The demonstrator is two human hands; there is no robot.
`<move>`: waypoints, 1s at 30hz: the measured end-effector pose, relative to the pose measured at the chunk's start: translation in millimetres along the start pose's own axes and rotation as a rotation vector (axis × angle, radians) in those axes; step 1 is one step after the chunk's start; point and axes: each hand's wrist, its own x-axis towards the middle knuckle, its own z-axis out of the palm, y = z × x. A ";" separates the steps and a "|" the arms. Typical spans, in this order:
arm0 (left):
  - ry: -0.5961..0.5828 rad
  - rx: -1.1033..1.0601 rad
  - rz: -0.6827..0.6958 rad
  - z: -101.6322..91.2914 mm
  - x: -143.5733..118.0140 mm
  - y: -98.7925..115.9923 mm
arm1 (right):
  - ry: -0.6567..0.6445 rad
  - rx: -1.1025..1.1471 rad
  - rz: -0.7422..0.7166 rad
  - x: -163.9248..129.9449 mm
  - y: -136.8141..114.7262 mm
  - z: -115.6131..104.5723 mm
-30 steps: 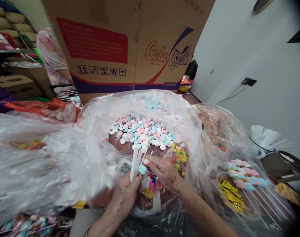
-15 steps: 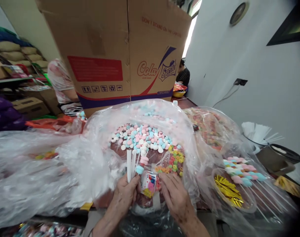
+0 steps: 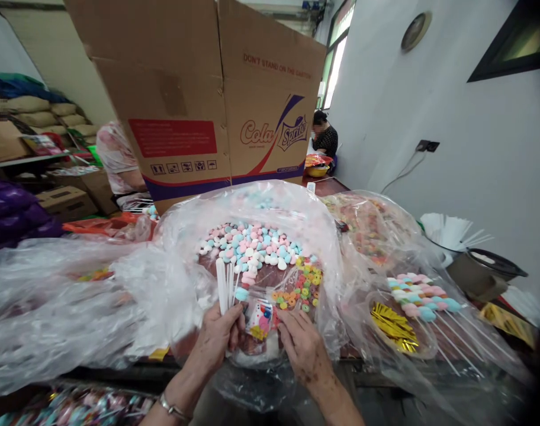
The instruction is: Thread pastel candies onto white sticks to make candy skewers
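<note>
My left hand (image 3: 219,337) is closed around a bundle of white sticks (image 3: 225,284), which fan upward. Pink and blue marshmallows (image 3: 242,293) are right beside the sticks; I cannot tell whether they are threaded on one. Between my hands lies a small clear packet (image 3: 260,319) with a colourful print. My right hand (image 3: 303,343) is at the packet's right edge, fingers together and curled over reddish pieces; what its fingertips hold is hidden. Past it are fruit-coloured rings (image 3: 308,284), and farther back a heap of pastel marshmallows (image 3: 252,245) on clear plastic.
A large cardboard carton (image 3: 181,100) stands behind the heap. At right are finished marshmallow skewers (image 3: 423,296), gold twist ties (image 3: 394,325) in a clear dish and a dark pitcher (image 3: 485,275). Crumpled plastic (image 3: 74,313) covers the left. Other people sit beyond the carton.
The camera view has shifted, so the scene sits slightly left. My left hand still grips the sticks, and my right hand stays beside the packet with its fingers slightly more drawn in.
</note>
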 end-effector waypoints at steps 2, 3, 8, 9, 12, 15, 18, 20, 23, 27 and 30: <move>-0.004 -0.001 -0.011 -0.2 0.1 0.0 | 0.003 0.025 0.015 -0.5 0.5 -0.1; -0.006 -0.002 -0.019 0.0 0.1 0.5 | 0.002 0.035 0.021 -0.6 0.6 -0.3; -0.001 -0.012 -0.054 2.1 -0.1 4.2 | -0.041 0.075 0.064 1.6 -1.0 -4.8; 0.002 -0.015 -0.059 2.4 -0.4 4.8 | -0.046 0.084 0.070 2.4 -1.4 -5.9; 0.016 -0.015 -0.063 3.1 -1.8 5.7 | -0.057 0.102 0.080 4.3 -2.2 -8.2; 0.017 0.005 -0.080 2.9 -3.1 5.9 | -0.068 0.109 0.086 4.1 -2.2 -8.2; 0.005 0.038 -0.122 2.8 -3.6 5.9 | -0.063 0.119 0.094 2.8 -1.7 -7.8; 0.013 0.062 -0.150 3.1 -4.1 6.4 | -0.058 0.128 0.096 2.9 -1.6 -8.4; 0.045 0.088 -0.182 3.8 -5.1 7.4 | -0.063 0.157 0.087 5.5 -1.4 -11.1; 0.039 0.067 -0.197 3.0 -5.8 7.2 | -0.098 0.213 0.101 8.4 -0.1 -13.6; 0.028 0.062 -0.215 1.0 -5.9 5.4 | -0.115 0.235 0.128 8.8 0.2 -13.8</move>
